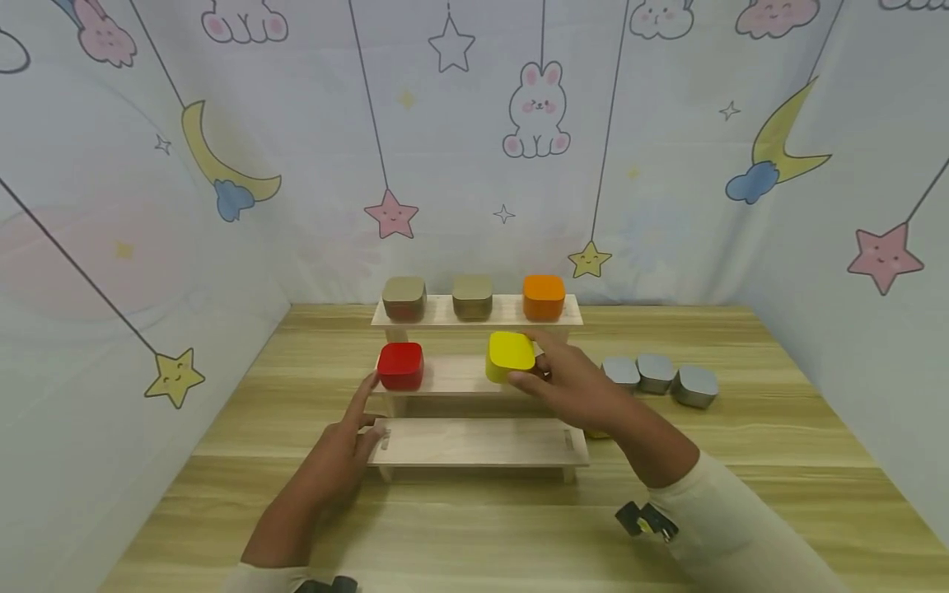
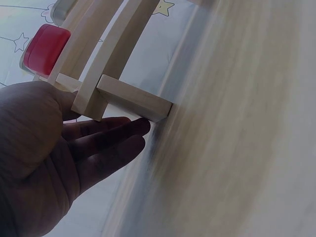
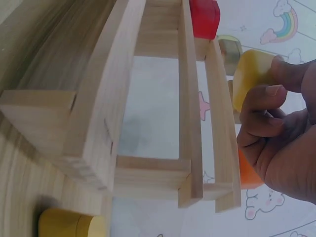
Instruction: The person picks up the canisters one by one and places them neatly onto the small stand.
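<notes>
A three-step wooden shelf [image 1: 474, 441] stands in front of me. My right hand [image 1: 574, 383] pinches a yellow rounded-square box [image 1: 510, 356] between thumb and fingers, over the right part of the middle step. In the right wrist view the yellow box [image 3: 252, 74] appears beside the steps, its far side hidden. On the middle step's left end sits a red box [image 1: 401, 366]. My left hand [image 1: 343, 449] is at the shelf's left end, its index fingertip beside the red box. Loosely extended fingers [image 2: 111, 158] show there in the left wrist view, with the thumb partly hidden behind a plank.
Two khaki boxes [image 1: 404, 298] and an orange box [image 1: 544, 297] line the top step. Several grey boxes [image 1: 695, 387] stand on the table [image 1: 801, 461] to the right. Another yellow box [image 3: 71, 224] lies by the shelf's right side. Patterned fabric [image 1: 474, 165] encloses the table.
</notes>
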The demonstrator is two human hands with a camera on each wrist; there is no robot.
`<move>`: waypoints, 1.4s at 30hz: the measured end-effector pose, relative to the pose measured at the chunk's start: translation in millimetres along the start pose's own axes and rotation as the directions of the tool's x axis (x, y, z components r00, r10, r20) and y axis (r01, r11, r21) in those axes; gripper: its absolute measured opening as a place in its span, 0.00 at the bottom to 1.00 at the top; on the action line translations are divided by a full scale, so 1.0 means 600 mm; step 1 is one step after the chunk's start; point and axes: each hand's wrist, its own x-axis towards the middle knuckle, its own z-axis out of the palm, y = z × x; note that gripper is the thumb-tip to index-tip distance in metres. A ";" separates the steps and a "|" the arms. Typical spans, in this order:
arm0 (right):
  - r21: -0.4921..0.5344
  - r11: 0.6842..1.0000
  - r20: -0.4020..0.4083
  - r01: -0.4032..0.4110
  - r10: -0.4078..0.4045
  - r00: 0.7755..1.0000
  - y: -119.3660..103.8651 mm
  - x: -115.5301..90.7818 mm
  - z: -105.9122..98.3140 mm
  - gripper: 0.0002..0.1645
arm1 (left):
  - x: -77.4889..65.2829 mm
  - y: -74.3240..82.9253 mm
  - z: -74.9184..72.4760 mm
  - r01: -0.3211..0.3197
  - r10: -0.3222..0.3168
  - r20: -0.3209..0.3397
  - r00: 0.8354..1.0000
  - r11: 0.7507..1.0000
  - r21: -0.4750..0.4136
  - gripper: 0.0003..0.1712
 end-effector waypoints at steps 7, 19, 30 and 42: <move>-0.045 0.999 0.036 0.012 -0.011 0.999 -0.017 0.020 0.001 0.39 | 0.000 -0.001 0.000 -0.006 0.006 -0.006 1.000 1.000 -0.011 0.52; -0.123 0.990 0.020 -0.068 0.071 0.997 -0.039 0.053 0.018 0.39 | 0.001 -0.001 0.000 -0.004 0.004 -0.005 1.000 1.000 -0.022 0.52; -0.132 0.986 0.051 -0.104 0.112 0.992 -0.028 0.075 0.038 0.41 | -0.002 0.000 -0.002 -0.028 0.028 -0.010 1.000 1.000 -0.013 0.51; -0.121 0.983 0.056 -0.135 0.142 0.988 -0.031 0.082 0.058 0.35 | -0.003 -0.001 -0.002 -0.039 0.039 -0.012 0.999 0.999 -0.019 0.51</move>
